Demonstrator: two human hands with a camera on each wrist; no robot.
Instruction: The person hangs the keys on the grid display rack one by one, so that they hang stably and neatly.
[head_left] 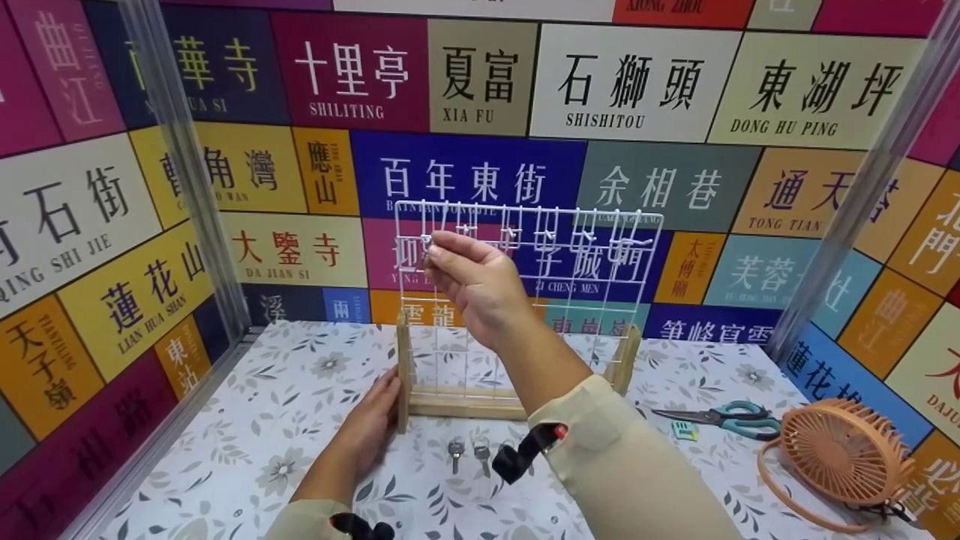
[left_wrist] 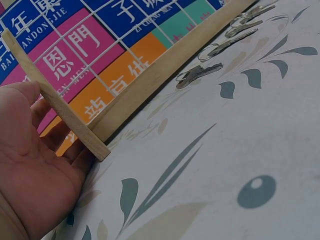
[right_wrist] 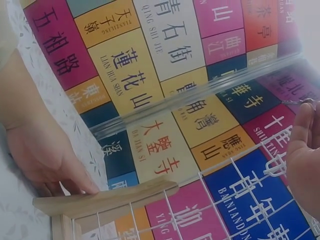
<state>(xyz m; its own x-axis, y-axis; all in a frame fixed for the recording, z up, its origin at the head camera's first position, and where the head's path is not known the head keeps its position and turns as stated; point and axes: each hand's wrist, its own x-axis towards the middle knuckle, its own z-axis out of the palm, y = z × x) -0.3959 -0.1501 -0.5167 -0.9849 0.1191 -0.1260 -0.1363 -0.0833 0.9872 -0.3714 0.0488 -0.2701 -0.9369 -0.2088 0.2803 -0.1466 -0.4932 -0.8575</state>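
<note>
A white wire grid rack [head_left: 450, 300] stands on wooden feet, with several hooks [head_left: 551, 235] along its upper part. My right hand [head_left: 480, 289] is raised at the rack's upper left, its thumb and fingertips pinching a key. The key's thin metal blade [right_wrist: 290, 102] sticks out from the fingers in the right wrist view; its head is hidden. Low on the left, my left hand [left_wrist: 40, 160] holds the rack's wooden upright [left_wrist: 65, 110], thumb on one side and fingers behind. Several keys [head_left: 455, 452] lie on the table in front of the rack's wooden base bar [head_left: 465, 406].
To the right lie teal-handled scissors [head_left: 742, 418] and a small green-and-white item [head_left: 684, 430]. An orange fan [head_left: 847, 454] with a strap is at the right edge. A floral cloth [head_left: 285, 465] covers the table. Panels with printed characters [head_left: 630, 82] surround it.
</note>
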